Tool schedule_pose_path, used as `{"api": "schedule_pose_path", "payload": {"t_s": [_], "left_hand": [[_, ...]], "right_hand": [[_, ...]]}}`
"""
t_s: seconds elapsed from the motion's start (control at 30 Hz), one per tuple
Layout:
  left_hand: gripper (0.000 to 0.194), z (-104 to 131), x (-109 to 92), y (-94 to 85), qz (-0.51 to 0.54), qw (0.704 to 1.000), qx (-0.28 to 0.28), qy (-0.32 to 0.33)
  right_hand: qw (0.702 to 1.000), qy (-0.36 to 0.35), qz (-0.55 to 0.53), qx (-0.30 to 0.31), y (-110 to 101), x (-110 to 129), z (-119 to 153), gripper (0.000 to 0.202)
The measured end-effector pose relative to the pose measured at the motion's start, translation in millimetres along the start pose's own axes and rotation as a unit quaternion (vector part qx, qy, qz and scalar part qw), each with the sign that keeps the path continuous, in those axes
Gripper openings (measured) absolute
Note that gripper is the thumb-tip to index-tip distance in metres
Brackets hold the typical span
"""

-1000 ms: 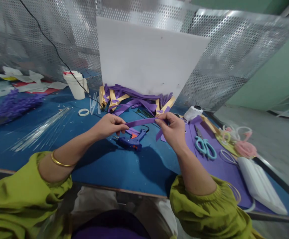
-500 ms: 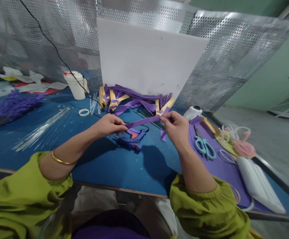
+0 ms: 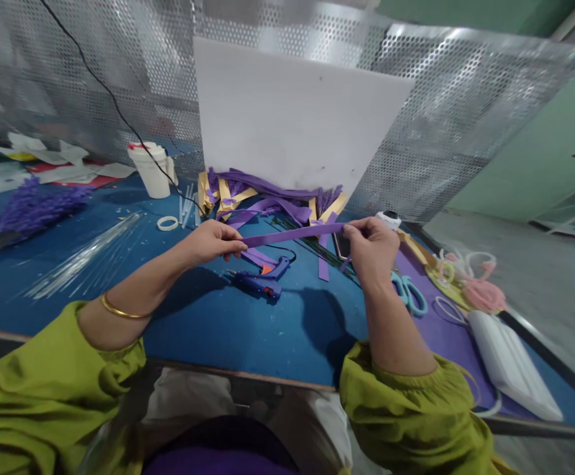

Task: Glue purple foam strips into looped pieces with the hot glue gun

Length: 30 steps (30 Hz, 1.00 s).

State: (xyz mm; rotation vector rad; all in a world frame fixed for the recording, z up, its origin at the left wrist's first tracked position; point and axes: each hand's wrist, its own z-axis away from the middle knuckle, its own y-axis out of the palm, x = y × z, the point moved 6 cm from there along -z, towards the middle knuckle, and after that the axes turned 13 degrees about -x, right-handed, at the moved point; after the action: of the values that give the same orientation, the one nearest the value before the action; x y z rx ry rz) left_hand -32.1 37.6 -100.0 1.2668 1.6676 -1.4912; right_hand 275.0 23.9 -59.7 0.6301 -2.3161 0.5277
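A flat purple strip (image 3: 292, 234) is stretched nearly level between my two hands, above the blue table. My left hand (image 3: 213, 240) pinches its left end between thumb and fingers. At the other end, my right hand (image 3: 372, 251) pinches the strip the same way. Below the strip a blue glue gun (image 3: 258, 284) lies on the table, its nozzle pointing left. Other purple strips (image 3: 323, 257) lie behind it, near thin dark green stems (image 3: 312, 249). Beside my right wrist are light-blue-handled scissors (image 3: 411, 295), partly hidden by it.
At the back, purple flowers and tan paper pieces (image 3: 225, 201) lean near a white board (image 3: 297, 112). Clear glue sticks (image 3: 90, 254), a tape roll (image 3: 167, 223) and a white cup (image 3: 151, 171) are on the left. A white power strip (image 3: 512, 366) lies at the right edge.
My right hand has moved right and slightly up, and my left hand slightly left, so a longer stretch of the purple strip shows between them. A dark phone-like object now shows beside my right hand.
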Motion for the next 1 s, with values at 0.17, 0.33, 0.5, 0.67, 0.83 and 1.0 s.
{"api": "schedule_pose_path", "payload": {"t_s": [0.17,0.33,0.5,0.67,0.83,1.0], "left_hand": [[0.030,-2,4,-3.4,0.015,1.000,0.000,-0.004],[0.027,-8,13,-14.5,0.039,0.998,-0.049,-0.023],[0.027,-9,17,-25.9,0.063,0.989,-0.118,-0.057],[0.028,-6,16,-25.7,0.093,0.985,-0.127,-0.077],[0.022,-7,21,-32.6,0.121,0.969,-0.195,-0.091],[0.021,-12,37,-43.6,0.201,0.931,-0.273,-0.136]], "right_hand": [[0.999,-0.009,0.020,-0.031,-4,-3,-4,0.007],[0.998,0.008,0.021,-0.054,-8,-18,-12,0.007],[0.998,0.017,0.017,-0.065,-10,-23,-13,0.009],[0.997,0.015,0.012,-0.076,-12,-23,-13,0.008],[0.997,0.025,0.002,-0.072,-12,-26,-15,0.008],[0.994,0.072,-0.066,-0.042,-6,-20,-9,0.009]]}}
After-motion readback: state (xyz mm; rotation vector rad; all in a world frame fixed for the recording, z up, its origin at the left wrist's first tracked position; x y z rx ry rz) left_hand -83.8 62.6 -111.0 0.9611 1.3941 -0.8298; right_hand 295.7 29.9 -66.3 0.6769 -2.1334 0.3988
